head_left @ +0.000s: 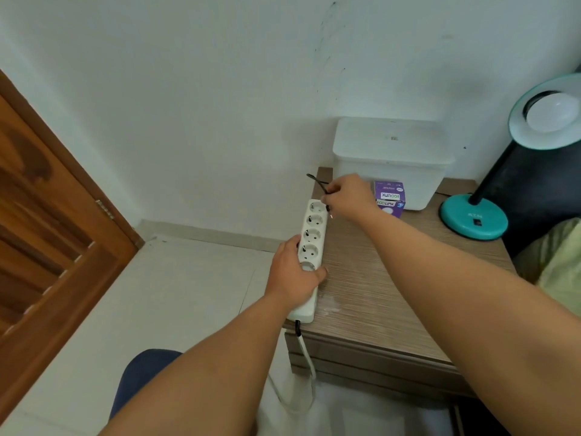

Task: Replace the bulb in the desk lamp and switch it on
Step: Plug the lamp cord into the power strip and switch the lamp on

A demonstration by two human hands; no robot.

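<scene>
A teal desk lamp stands at the right of the wooden table (pixel 393 278), its round base (pixel 473 217) on the tabletop and its shade (pixel 547 113) turned toward me with a white bulb (pixel 555 113) in it. A white power strip (pixel 311 243) lies along the table's left edge. My left hand (pixel 294 272) grips the strip near its middle. My right hand (pixel 347 196) is closed on the lamp's black plug (pixel 327 209), just above the strip's far socket; the black cord (pixel 316 180) loops up behind it. A purple bulb box (pixel 390 198) sits just beyond my right hand.
A white lidded plastic box (pixel 390 162) stands against the wall behind the bulb box. A brown wooden door (pixel 47 231) is at the left over a pale tiled floor. The strip's white cable (pixel 306 357) hangs off the table's front. Green fabric (pixel 559 256) lies at the right.
</scene>
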